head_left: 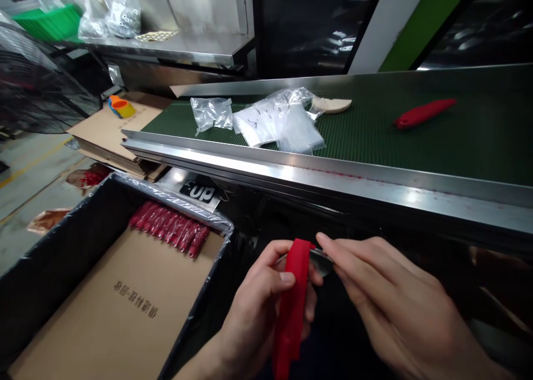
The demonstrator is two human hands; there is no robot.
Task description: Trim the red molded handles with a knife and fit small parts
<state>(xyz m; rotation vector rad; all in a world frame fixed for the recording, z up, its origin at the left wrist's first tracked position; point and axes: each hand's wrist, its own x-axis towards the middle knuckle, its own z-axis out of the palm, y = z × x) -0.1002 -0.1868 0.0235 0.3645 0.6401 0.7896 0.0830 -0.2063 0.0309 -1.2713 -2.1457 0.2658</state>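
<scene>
Strip, flat and red, clamped in left hand; right hand at shiny metal, grip unclear.

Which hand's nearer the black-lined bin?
Left. The left hand, holding a red piece, is right of the bin; the right hand is farther right, past the red piece.

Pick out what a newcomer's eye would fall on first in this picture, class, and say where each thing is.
Probably the bright red piece in the person's left hand, low and just right of centre. Next, a similar red object lies at the right on the dark green belt. At the left, a row of shiny dark red items lies at the far end of a black-lined box.
</scene>
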